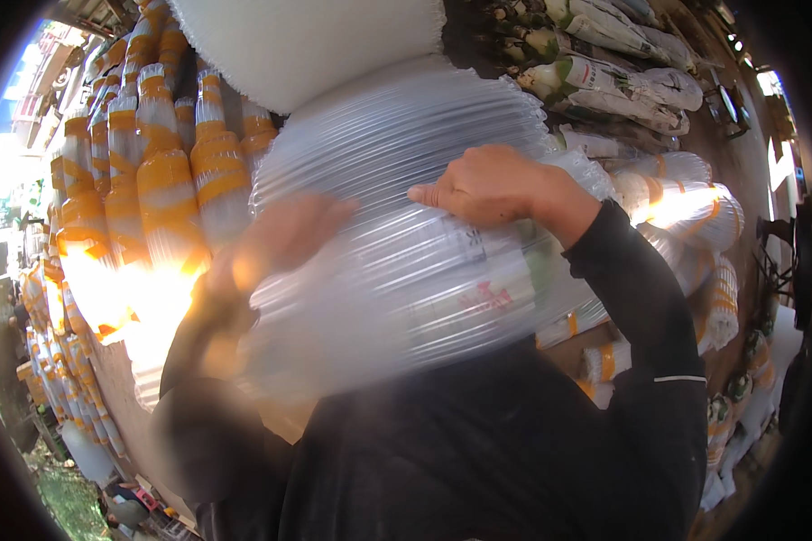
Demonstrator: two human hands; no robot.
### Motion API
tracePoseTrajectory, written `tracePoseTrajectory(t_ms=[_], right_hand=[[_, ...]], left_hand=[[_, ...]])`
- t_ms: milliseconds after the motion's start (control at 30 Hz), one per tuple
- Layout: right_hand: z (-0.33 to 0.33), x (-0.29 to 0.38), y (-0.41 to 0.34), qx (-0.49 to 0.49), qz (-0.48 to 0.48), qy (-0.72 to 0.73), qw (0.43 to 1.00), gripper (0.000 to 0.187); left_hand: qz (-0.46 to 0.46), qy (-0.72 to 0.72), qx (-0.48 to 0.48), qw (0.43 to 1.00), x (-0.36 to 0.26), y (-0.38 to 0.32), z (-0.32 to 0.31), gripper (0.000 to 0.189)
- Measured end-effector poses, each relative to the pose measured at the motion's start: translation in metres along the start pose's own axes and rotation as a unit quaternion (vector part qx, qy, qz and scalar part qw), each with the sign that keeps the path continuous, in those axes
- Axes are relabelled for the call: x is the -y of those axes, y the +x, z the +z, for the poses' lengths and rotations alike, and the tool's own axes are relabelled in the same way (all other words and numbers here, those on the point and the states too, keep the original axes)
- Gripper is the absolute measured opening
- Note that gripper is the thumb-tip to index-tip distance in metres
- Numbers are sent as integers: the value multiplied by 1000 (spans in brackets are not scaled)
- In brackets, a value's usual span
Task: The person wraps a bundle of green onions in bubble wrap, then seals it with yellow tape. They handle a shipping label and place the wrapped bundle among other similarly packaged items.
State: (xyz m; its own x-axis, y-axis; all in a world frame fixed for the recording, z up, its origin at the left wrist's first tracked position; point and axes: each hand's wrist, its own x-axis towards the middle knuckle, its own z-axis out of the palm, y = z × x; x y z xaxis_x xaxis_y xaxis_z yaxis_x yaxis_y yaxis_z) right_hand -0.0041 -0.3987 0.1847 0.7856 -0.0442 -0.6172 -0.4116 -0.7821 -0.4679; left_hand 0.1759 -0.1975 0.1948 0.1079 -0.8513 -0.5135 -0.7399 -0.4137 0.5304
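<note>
A sheet of clear inflated air-column film point(392, 115) lies before me and curves over a plant bundle in printed wrapping point(487, 270), which shows through it. My right hand point(490, 186) is on the film with curled fingers and its thumb pointing left. Whether those fingers pinch the film is hidden. Across from it, my left hand point(298, 226) is blurred by motion over the film's left part, and its grip cannot be made out. The lower left of the film is blurred too.
Bundles wrapped in film and orange tape point(169, 203) stand in rows at left. A white stack of film point(311, 47) adjoins the sheet's far side. Paper-wrapped plants point(602, 81) lie at far right. More taped bundles point(690, 196) lie by my right arm. A person point(127, 510) is at lower left.
</note>
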Motion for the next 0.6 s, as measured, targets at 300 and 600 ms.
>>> tracePoseTrajectory(t_ms=[300, 600], right_hand=[[-7, -32, 71, 127, 18, 12, 992, 82], [1, -26, 51, 130, 22, 60, 989, 87]], left_hand=[[54, 46, -135, 988, 1, -16, 34, 50], [180, 167, -174, 954, 31, -2, 48, 30]])
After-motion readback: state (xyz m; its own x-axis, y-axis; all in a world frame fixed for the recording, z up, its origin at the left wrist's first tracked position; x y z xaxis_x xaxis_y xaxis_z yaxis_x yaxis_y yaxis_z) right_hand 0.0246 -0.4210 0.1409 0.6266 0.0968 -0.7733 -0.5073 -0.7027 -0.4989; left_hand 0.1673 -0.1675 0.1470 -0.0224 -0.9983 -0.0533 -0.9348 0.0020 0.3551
